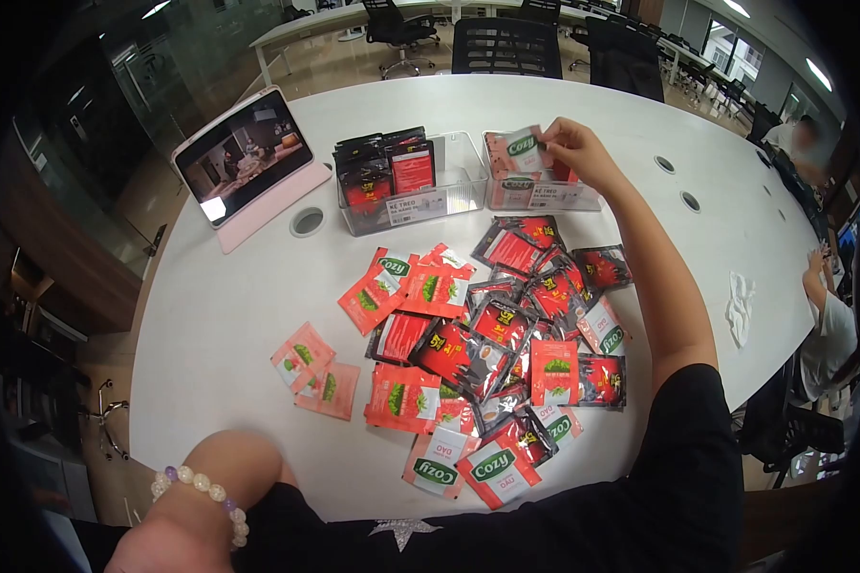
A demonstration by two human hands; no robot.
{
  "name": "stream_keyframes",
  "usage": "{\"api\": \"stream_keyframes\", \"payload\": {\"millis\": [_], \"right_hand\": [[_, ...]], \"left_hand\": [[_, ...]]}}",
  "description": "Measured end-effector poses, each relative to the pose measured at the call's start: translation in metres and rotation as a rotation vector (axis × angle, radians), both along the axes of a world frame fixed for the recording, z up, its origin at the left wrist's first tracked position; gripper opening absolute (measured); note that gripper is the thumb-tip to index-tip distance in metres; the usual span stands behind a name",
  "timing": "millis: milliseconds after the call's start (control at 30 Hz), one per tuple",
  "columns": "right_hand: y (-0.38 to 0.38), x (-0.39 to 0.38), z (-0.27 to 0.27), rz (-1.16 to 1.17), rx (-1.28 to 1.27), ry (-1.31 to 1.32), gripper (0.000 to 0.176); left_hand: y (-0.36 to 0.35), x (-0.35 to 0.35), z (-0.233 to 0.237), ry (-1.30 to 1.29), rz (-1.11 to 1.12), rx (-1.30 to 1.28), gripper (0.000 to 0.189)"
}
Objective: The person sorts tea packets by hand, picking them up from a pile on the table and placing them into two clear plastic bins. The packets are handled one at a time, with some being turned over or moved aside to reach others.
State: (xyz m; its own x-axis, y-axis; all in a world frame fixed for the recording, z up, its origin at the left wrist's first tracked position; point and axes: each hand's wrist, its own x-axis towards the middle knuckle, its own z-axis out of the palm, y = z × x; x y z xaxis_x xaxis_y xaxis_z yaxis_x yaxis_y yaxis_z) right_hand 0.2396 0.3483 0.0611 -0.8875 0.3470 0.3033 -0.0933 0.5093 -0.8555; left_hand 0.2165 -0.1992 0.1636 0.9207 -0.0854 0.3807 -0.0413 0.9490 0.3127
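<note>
My right hand [579, 151] pinches a Cozy tea sachet [520, 147] by its edge, at the right clear plastic bin [495, 199]. More pink sachets sit in that bin. My left hand [177, 546] is at the lower left edge, blurred, below a beaded bracelet [201, 485]; its fingers are hidden. Between my arms lies a mixed heap of red-and-black sachets [459, 358] and pink-red Cozy sachets [495, 473]. A few pink sachets [329, 390] lie apart on the left. Upright black-and-red sachets [412, 164] fill part of the left clear bin [463, 180].
A tablet [246, 158] in a pink case stands back left on the white table [229, 315], showing a video. A crumpled tissue [740, 307] lies on the right. Round cable holes [307, 222] dot the tabletop. Other people sit along the right side; chairs [506, 48] stand behind.
</note>
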Motion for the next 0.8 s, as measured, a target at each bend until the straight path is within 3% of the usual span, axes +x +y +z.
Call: {"api": "stream_keyframes", "payload": {"millis": [67, 167, 367, 467, 567, 633, 767, 800], "right_hand": [[-0.014, 0.002, -0.001, 0.035, -0.076, -0.104, 0.003], [-0.002, -0.002, -0.004, -0.085, 0.61, -0.358, 0.004], [-0.015, -0.013, 0.022, 0.016, 0.547, -0.581, 0.014], [-0.018, -0.015, 0.031, -0.096, 0.712, -0.716, 0.014], [-0.045, -0.01, 0.046, -0.373, 0.793, -0.443, 0.02], [-0.096, -0.015, 0.052, -0.212, 0.82, -0.226, 0.027], [-0.214, -0.029, 0.044, 0.309, 0.722, -0.399, 0.034], [-0.223, -0.037, 0.023, 0.409, 0.87, -0.236, 0.035]], "left_hand": [[-0.003, -0.002, -0.001, 0.086, -0.172, -0.202, 0.047], [0.001, -0.008, 0.003, 0.232, -0.361, -0.443, 0.046], [0.014, -0.011, 0.01, 0.396, -0.631, -0.84, 0.05], [0.006, -0.009, 0.011, 0.387, -0.616, -0.866, 0.055], [0.0, -0.01, 0.01, 0.314, -0.533, -0.785, 0.057], [-0.004, -0.013, 0.011, 0.302, -0.548, -0.834, 0.056], [-0.005, -0.011, -0.006, 0.193, -0.579, -0.754, 0.053], [-0.003, -0.01, -0.005, 0.16, -0.539, -0.682, 0.052]]}}
